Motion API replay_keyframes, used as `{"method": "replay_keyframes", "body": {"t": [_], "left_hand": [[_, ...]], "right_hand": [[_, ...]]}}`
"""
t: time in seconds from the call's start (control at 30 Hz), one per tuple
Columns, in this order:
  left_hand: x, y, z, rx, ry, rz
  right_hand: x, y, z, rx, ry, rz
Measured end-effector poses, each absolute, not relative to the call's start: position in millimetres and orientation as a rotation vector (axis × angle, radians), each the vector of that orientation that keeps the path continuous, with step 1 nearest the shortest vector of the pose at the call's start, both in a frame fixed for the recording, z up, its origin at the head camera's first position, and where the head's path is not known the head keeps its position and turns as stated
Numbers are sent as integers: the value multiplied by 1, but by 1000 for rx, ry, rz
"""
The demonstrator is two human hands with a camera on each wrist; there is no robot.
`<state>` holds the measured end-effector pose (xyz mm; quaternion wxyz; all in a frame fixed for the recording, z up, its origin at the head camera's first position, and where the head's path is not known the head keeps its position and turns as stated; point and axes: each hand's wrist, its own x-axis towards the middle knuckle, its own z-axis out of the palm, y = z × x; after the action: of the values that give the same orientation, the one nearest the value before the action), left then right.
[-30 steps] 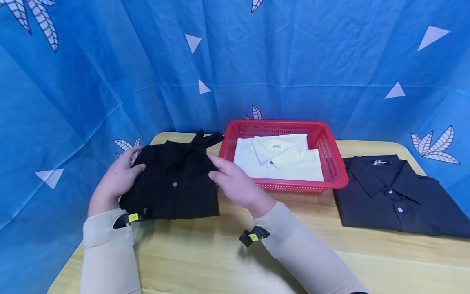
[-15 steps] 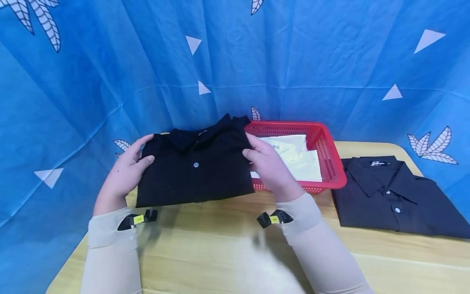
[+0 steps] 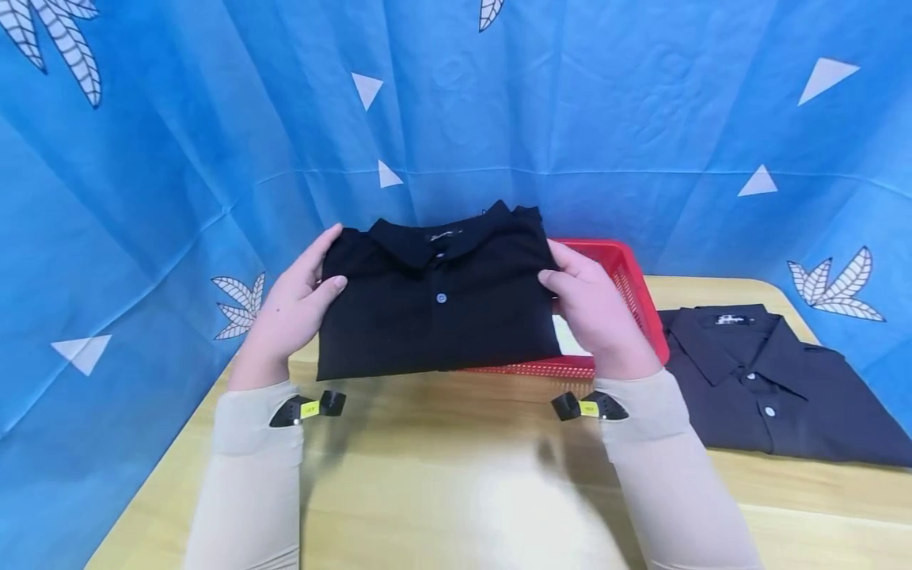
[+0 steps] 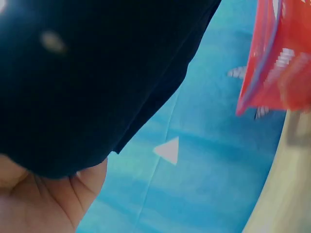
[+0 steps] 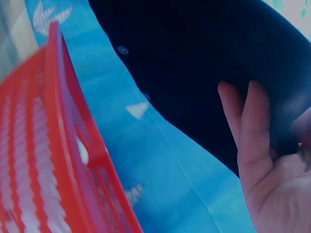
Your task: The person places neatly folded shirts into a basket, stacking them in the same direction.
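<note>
A folded black shirt (image 3: pixel 385 317) with a collar and a pale button hangs between my two hands, raised off the table in the head view. My left hand (image 3: pixel 288 313) grips its left side, thumb in front and fingers behind. At the right side my right hand (image 3: pixel 594 305) pinches it the same way; the right wrist view shows two fingers spread under the dark cloth (image 5: pixel 170 73). Behind the shirt's right part stands the red plastic basket (image 3: pixel 634 293), largely covered by it. A bit of white shirt (image 3: pixel 568 336) shows inside the basket.
Another folded dark shirt (image 3: pixel 777 396) lies on the wooden table (image 3: pixel 442 475) right of the basket, collar toward the back. A blue patterned curtain (image 3: pixel 456 103) hangs close behind the table and along its left side.
Both hands have lifted the black shirt and carried it right, from the table's left side to in front of the basket. Its collar, flopped over earlier, now stands up with the label showing.
</note>
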<state>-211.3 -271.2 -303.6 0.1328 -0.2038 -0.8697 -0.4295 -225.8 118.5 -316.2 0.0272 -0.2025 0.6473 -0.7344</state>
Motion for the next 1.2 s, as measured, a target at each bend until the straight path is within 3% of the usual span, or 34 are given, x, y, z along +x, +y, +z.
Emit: {"method": "replay_keyframes", "body": {"t": [0.33,0.7,1.2], "left_hand": [[-237,-207,-302,-709,-2501,-1188],[-249,-167,-310,-627,-2471,-1348],[-186,-132,-340,-456,-2506,-1207]], "right_hand": [[-227,184,-314,-674,2077,-2252],[-235,219,-318,-622,2099,-2225],[-215,246,-341,-707,1991,-2165]]}}
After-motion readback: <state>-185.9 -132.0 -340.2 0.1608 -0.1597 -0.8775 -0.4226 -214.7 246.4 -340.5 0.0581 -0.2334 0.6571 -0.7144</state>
